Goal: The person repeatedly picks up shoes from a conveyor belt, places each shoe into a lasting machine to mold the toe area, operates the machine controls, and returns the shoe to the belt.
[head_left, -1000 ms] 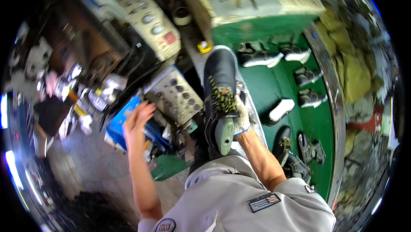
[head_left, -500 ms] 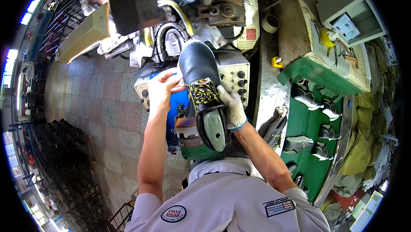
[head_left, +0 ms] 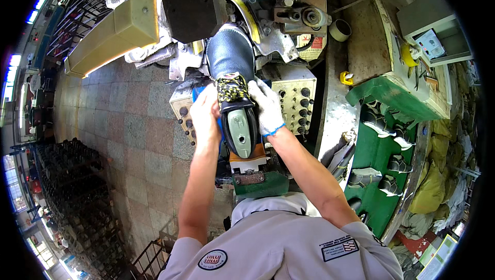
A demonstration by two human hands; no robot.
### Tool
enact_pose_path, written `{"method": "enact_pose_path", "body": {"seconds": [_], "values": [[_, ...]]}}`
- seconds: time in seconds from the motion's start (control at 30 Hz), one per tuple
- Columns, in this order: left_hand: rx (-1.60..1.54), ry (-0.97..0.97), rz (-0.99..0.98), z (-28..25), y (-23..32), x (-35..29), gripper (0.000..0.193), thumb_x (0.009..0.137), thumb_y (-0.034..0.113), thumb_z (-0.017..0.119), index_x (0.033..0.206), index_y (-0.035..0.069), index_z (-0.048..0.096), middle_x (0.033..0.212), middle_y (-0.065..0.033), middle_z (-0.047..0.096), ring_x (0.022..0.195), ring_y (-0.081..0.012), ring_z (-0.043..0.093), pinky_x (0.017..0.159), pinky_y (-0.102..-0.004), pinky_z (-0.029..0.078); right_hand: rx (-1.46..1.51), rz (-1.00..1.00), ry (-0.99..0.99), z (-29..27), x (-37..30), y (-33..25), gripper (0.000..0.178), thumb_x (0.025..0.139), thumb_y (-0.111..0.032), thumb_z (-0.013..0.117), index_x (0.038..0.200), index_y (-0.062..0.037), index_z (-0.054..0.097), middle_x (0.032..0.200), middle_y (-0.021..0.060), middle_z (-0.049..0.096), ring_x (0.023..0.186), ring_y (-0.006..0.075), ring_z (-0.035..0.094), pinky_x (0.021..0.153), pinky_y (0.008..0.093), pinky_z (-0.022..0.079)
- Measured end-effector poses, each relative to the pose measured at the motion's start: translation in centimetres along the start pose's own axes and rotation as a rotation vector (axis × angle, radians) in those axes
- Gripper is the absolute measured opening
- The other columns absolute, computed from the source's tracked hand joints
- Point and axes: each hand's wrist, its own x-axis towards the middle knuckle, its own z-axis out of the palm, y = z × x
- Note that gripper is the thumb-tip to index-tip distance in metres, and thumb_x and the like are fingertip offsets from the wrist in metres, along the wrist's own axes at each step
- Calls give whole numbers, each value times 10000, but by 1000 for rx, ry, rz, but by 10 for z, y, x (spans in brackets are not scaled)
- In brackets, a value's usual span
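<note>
A black leather shoe upper (head_left: 230, 53) with yellow-and-black laces sits on a grey-green shoe last (head_left: 240, 130). Its toe lies inside the opening of the metal shoe machine (head_left: 283, 17), under a dark block. Bare, my left hand (head_left: 206, 109) grips the upper's left side near the laces. On the opposite side my right hand (head_left: 266, 105), in a white knit glove with a blue cuff, holds the upper too. Both hands' fingertips are partly hidden by the shoe. Below the last's heel is an orange-and-white support (head_left: 248, 165).
Control panels with black knobs (head_left: 296, 102) flank the shoe. At right, a green shelf (head_left: 368, 158) carries several shoe uppers, beside a wooden bench (head_left: 361, 32) with a tape roll (head_left: 340, 30). A dark rack (head_left: 67, 177) stands at left on the tiled floor.
The shoe upper on its last has moved forward and straightened, its toe now in the machine opening. My left hand has closed onto its side; my right hand moved along with it.
</note>
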Motion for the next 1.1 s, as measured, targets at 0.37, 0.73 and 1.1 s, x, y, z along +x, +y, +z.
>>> {"method": "enact_pose_path", "body": {"seconds": [0.37,0.73,1.1], "values": [[-97,-116,-268,8,-4,-9,575,1039,561,445,1275,68,621,1117,-96,698,949,-208,688,842,-368,564,-74,-74,97,20,-1,-11,449,962,-279,690,1266,47,639,1158,63,676,1048,131,601,946,275,465],[-25,-152,-221,9,-20,-3,593,1057,558,384,1260,56,626,1069,-95,718,875,-203,712,798,-349,582,-206,-106,117,-7,13,12,485,972,-318,679,1278,56,642,1105,64,695,967,108,598,875,259,484],[-142,-227,-144,4,-36,-2,548,1091,489,328,1280,43,584,1113,-72,689,964,-181,683,882,-342,559,-261,-142,154,-6,11,15,401,981,-285,677,1204,48,673,1021,19,680,894,86,576,797,244,481]]}}
